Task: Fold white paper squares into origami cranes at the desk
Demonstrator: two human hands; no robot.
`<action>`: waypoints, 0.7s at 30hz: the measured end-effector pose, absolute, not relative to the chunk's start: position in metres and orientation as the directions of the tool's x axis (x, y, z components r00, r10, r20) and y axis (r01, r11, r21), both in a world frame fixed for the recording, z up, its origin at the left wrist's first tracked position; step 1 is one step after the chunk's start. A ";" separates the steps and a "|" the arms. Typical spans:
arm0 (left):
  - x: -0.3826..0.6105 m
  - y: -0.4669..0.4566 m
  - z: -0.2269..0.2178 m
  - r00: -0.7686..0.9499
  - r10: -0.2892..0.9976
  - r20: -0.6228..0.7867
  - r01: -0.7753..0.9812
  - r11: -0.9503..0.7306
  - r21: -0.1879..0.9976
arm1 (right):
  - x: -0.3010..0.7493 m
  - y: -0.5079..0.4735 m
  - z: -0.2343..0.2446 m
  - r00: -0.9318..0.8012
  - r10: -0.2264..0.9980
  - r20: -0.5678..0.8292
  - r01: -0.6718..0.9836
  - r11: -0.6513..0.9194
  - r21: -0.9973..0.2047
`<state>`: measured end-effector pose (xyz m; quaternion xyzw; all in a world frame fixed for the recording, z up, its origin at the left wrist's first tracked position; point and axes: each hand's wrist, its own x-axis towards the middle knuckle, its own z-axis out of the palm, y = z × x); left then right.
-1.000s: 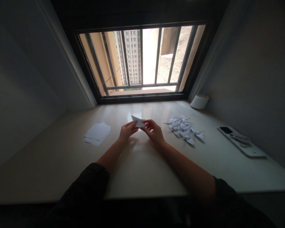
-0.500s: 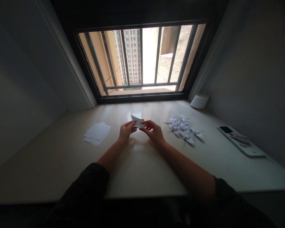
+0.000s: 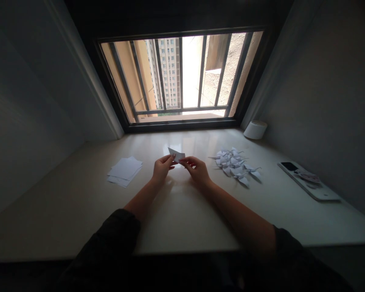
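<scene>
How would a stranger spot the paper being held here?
Find the barred window, then the pale surface below it. Midway across, between the left hand and right hand, is the pointed folded paper. Only it is held; the flat sheets and winged paper figures lie apart.

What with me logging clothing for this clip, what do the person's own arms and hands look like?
The left hand and right hand are gloveless, with no watch or bracelet visible; I cannot tell about rings. The left sleeve and right sleeve are dark, near black, ending well short of the hands; the left one's edge looks bunched. No pattern shows in the dim light.
</scene>
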<state>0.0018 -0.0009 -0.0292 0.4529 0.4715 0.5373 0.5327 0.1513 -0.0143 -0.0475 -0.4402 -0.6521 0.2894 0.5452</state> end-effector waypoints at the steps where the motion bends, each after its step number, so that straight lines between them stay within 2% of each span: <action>1: 0.002 -0.001 -0.030 -0.022 1.000 -0.015 -0.143 0.012 0.990 | 0.152 -0.015 -0.047 -0.019 0.882 0.470 0.285 0.455 -0.843; 7: 0.002 -0.001 -0.030 -0.035 0.999 -0.026 -0.175 0.019 0.984 | 0.156 -0.022 -0.038 -0.063 0.820 0.570 0.525 0.513 -0.680; 11: 0.002 -0.003 -0.028 -0.031 0.999 -0.033 -0.170 0.028 0.985 | 0.158 -0.022 -0.036 -0.104 0.782 0.615 0.591 0.546 -0.594; 14: 0.003 -0.004 -0.025 0.018 1.000 0.004 -0.136 -0.002 0.991 | 0.157 -0.019 -0.039 -0.094 0.782 0.616 0.524 0.565 -0.637; 21: 0.002 -0.003 -0.021 0.127 0.982 0.141 -0.113 -0.127 0.985 | 0.155 -0.011 -0.046 -0.079 0.873 0.482 0.230 0.486 -0.843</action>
